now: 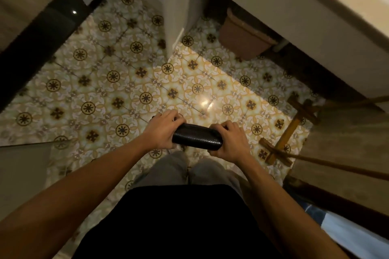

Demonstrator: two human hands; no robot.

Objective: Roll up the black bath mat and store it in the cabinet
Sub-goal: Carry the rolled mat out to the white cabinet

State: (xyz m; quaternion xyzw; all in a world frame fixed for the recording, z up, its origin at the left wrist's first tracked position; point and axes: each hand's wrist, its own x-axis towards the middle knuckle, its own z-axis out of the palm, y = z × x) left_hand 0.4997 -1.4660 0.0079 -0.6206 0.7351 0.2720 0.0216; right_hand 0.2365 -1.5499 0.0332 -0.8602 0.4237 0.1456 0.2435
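The black bath mat (196, 137) is rolled into a tight, textured cylinder and held level above the patterned tile floor, in front of my legs. My left hand (163, 131) grips its left end and my right hand (228, 143) grips its right end, fingers curled over the top. A white cabinet door (175, 12) stands ajar straight ahead, and the dark space under the vanity counter (315, 17) lies to its right. The cabinet's inside is hidden from here.
A brown bin (244, 37) sits under the counter at the upper right. A wooden rack base (286, 134) with long poles stands on the floor at the right. A dark glossy ledge (35, 46) runs along the left, and a pale panel (23, 176) lies at the lower left.
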